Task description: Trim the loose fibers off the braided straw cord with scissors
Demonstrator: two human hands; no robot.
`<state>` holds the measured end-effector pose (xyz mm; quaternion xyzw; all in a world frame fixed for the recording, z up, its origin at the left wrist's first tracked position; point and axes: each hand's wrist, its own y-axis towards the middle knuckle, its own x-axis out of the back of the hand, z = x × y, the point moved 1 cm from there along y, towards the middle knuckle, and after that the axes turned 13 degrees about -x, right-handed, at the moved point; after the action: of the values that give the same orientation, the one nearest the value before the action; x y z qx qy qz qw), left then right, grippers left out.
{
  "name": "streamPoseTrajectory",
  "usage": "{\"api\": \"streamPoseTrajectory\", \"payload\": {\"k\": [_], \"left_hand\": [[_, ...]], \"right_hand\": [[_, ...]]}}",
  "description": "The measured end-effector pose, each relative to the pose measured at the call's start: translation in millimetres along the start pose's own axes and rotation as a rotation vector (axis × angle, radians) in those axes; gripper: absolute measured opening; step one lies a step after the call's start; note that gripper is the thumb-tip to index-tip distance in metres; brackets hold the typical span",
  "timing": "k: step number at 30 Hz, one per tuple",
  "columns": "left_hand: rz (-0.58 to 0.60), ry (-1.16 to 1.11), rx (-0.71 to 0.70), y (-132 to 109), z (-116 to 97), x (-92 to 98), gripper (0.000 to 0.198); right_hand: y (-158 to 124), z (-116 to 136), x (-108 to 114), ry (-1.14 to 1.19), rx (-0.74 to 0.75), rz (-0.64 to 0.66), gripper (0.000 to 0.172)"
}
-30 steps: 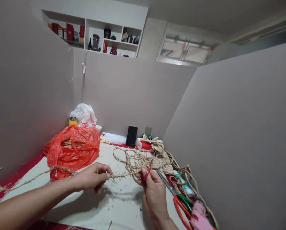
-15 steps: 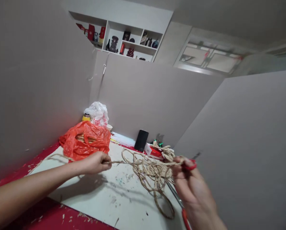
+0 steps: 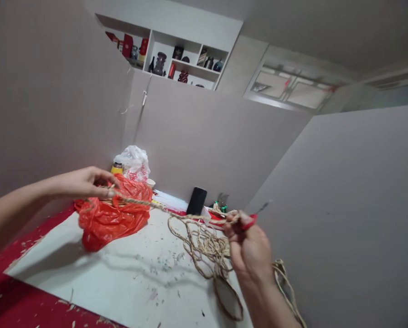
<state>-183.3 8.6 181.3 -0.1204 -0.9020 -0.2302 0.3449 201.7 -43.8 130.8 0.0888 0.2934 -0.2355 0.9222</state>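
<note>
A length of braided twine-like rope (image 3: 162, 208) stretches between my two hands above the board. My left hand (image 3: 84, 182) pinches its left end between thumb and fingers, over the red plastic bag (image 3: 116, 228). On the right, my right hand (image 3: 253, 253) is closed around the rope. The same hand also holds a red-handled tool (image 3: 250, 222) with a thin metal tip pointing up and right; its exact kind is unclear. Below the taut length, a loose tangle of rope (image 3: 209, 246) lies on the board, with one big loop (image 3: 240, 303) hanging toward the front.
A white board (image 3: 121, 282) with scattered scraps covers part of a red tabletop (image 3: 29, 305). At the back stand a black phone (image 3: 196, 201), a white plastic bag (image 3: 135, 159) and a yellow jar (image 3: 116, 168). Grey partitions (image 3: 204, 136) enclose the table. More rope (image 3: 287, 287) hangs beyond my right forearm.
My left hand has moved up and left, drawing out a longer stretch of rope. My right hand has shifted slightly left. The red-handled scissors under it are now hidden.
</note>
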Motion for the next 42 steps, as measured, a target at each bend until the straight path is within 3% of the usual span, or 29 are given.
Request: {"api": "streamPoseTrajectory", "payload": {"k": [1,3,5,7,9,13,15,19,24,31,38,42], "left_hand": [[0.190,0.031,0.019,-4,7,4.5,0.049],[0.251,0.111,0.024,-12,20,10.5,0.056],[0.084,0.263,-0.019,-17,25,6.5,0.060],[-0.172,0.455,-0.083,-19,19,-12.3,0.056],[-0.235,0.390,-0.172,-18,6,-48.6,0.050],[0.093,-0.152,-0.189,-9,-21,-144.2,0.044],[0.171,-0.330,-0.222,-3,-28,-183.2,0.039],[0.286,-0.713,-0.107,10,-32,-226.5,0.018],[0.505,-1.042,0.127,14,-27,-248.9,0.036],[0.513,-1.150,0.289,13,-5,-271.4,0.032],[0.465,-1.106,0.200,14,0,-267.5,0.034],[0.564,-1.152,0.200,13,3,-270.2,0.030]], "right_hand": [[0,-13,1,-0.020,-0.034,0.016,0.023],[-2,-38,4,-0.054,-0.101,0.040,0.029],[-6,-59,6,-0.081,-0.167,0.068,0.031],[-12,-73,7,-0.104,-0.225,0.095,0.032],[-17,-81,5,-0.127,-0.272,0.117,0.032],[-28,-88,1,-0.184,-0.307,0.146,0.032],[-32,-87,1,-0.217,-0.291,0.153,0.032],[-26,-86,12,-0.300,-0.219,0.125,0.030],[-1,-96,43,-0.422,-0.100,0.052,0.025],[12,-125,68,-0.533,-0.142,0.044,0.028],[4,-119,67,-0.572,-0.117,0.071,0.025],[-1,-116,66,-0.625,-0.037,0.104,0.021]]}}
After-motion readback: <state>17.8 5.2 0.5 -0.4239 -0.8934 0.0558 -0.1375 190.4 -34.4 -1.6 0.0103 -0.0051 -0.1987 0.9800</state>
